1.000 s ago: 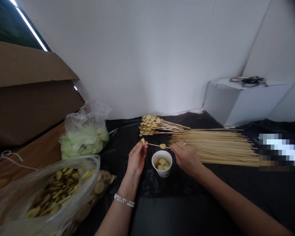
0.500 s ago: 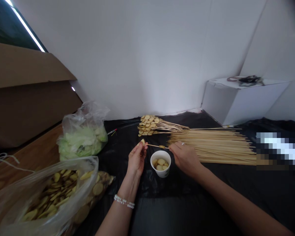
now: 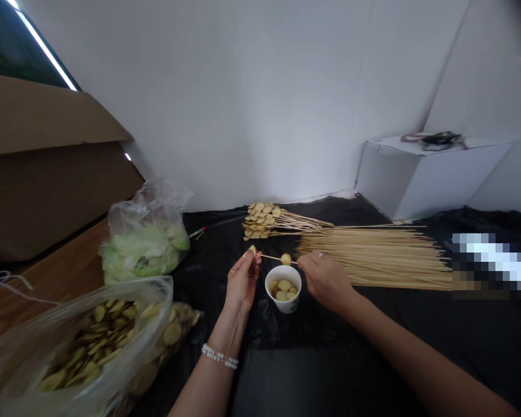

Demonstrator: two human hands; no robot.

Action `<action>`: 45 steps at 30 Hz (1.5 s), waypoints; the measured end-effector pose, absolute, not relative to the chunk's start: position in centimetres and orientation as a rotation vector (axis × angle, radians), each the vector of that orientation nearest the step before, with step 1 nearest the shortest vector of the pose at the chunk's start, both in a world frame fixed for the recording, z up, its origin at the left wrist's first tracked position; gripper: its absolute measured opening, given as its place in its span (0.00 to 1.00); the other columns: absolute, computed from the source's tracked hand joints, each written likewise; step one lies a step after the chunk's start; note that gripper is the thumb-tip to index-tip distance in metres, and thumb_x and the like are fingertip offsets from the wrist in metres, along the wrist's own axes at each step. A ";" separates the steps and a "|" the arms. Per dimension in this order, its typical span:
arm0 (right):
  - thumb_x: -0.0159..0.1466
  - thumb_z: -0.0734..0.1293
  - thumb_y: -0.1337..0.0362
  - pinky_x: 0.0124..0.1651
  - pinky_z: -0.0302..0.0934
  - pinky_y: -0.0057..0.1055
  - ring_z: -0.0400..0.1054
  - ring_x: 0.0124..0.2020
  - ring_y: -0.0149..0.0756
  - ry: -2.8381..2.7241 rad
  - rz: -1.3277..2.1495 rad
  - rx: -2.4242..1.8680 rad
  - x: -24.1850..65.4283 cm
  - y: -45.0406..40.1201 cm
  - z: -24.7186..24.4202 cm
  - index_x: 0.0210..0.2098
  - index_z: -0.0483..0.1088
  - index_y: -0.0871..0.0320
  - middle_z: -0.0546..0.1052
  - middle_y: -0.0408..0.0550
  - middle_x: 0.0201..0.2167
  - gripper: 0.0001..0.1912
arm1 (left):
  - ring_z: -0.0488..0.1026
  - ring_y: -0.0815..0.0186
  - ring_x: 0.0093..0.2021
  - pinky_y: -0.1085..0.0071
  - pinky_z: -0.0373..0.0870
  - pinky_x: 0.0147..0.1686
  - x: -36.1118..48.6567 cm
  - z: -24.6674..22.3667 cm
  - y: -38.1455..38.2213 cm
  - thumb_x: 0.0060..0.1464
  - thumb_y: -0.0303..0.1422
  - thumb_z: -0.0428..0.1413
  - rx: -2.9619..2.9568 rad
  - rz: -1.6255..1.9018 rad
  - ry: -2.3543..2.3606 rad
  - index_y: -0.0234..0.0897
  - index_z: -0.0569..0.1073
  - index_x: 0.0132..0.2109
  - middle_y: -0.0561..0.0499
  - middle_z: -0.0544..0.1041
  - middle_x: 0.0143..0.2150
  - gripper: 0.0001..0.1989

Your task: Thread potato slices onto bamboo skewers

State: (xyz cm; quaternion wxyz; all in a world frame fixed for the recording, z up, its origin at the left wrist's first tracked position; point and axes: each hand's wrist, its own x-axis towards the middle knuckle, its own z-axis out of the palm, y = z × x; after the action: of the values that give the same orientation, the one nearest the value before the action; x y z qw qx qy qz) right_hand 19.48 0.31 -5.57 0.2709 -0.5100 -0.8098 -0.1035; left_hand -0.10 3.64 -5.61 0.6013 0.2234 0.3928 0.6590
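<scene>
My left hand [image 3: 243,278] pinches a pale potato slice [image 3: 252,251], which meets one end of a thin wooden skewer [image 3: 269,257]. Closed around the skewer toward its other end is my right hand [image 3: 325,273], which wears a ring. Between the hands, a second round slice [image 3: 286,259] sits threaded on the skewer, just above a white paper cup [image 3: 283,307]. Several slices lie inside the cup. Behind the hands, a pile of skewered slices [image 3: 263,219] rests beside a wide stack of bare skewers [image 3: 386,258].
An open plastic bag of slices [image 3: 156,289] stands at the front left. Behind it is a knotted bag of pale green vegetable pieces [image 3: 145,246]. A pen [image 3: 198,231] lies nearby on the black sheet [image 3: 278,376]. A white box [image 3: 425,174] stands at the back right.
The slice threaded on the skewer has turned from nearly edge-on to showing its round face. Both hands stay in almost the same place.
</scene>
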 end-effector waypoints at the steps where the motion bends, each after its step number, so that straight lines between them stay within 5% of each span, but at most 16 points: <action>1: 0.64 0.57 0.71 0.32 0.45 0.31 0.62 0.32 0.35 -2.187 -0.263 -1.389 19.4 0.3 -5.6 0.30 0.68 0.58 0.73 0.47 0.29 0.10 | 0.74 0.74 0.27 0.82 0.69 0.27 -0.1 -5.6 3.7 0.48 0.26 0.62 0.519 1.527 0.913 0.30 0.79 0.34 0.45 0.80 0.31 0.05; 8: 0.67 0.56 0.67 0.30 0.45 0.29 0.64 0.32 0.34 -2.168 -0.163 -1.435 19.5 0.5 -5.5 0.33 0.69 0.58 0.74 0.47 0.30 0.11 | 0.74 0.74 0.28 0.81 0.70 0.28 0.1 -5.4 3.6 0.49 0.28 0.61 0.500 1.517 0.912 0.31 0.78 0.35 0.46 0.80 0.32 0.05; 14: 0.67 0.55 0.66 0.30 0.46 0.28 0.65 0.30 0.33 -1.978 -0.093 -1.509 19.9 0.8 -5.3 0.34 0.68 0.57 0.75 0.46 0.30 0.11 | 0.76 0.65 0.34 0.71 0.71 0.37 1.5 -5.1 2.6 0.51 0.39 0.59 0.655 1.277 0.918 0.31 0.77 0.43 0.38 0.79 0.40 0.17; 25: 0.67 0.56 0.66 0.32 0.50 0.28 0.67 0.32 0.34 -1.922 -0.043 -1.491 20.1 1.1 -5.5 0.35 0.68 0.57 0.75 0.46 0.32 0.10 | 0.76 0.59 0.34 0.71 0.69 0.30 1.8 -5.5 1.6 0.52 0.57 0.44 0.896 0.946 0.907 0.36 0.80 0.38 0.44 0.81 0.32 0.32; 35: 0.66 0.57 0.66 0.33 0.51 0.28 0.67 0.32 0.34 -1.914 0.012 -1.449 19.8 0.8 -5.4 0.35 0.69 0.57 0.75 0.46 0.31 0.10 | 0.76 0.59 0.32 0.69 0.68 0.32 1.9 -4.6 0.6 0.50 0.60 0.42 0.913 0.655 0.760 0.29 0.79 0.37 0.37 0.79 0.33 0.38; 45: 0.66 0.56 0.66 0.37 0.54 0.28 0.68 0.33 0.34 -1.898 0.191 -1.383 19.6 0.9 -5.6 0.34 0.68 0.57 0.75 0.46 0.30 0.10 | 0.74 0.68 0.32 0.75 0.68 0.32 0.7 -5.3 2.7 0.47 0.45 0.60 0.745 1.235 0.907 0.32 0.78 0.34 0.46 0.77 0.30 0.18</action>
State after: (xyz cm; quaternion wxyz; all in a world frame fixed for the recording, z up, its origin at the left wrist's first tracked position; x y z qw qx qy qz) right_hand 19.62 0.93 -5.60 0.3826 -0.5422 -0.7444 0.0749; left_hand 0.70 2.66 -5.35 0.6586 0.3290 0.4006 0.5454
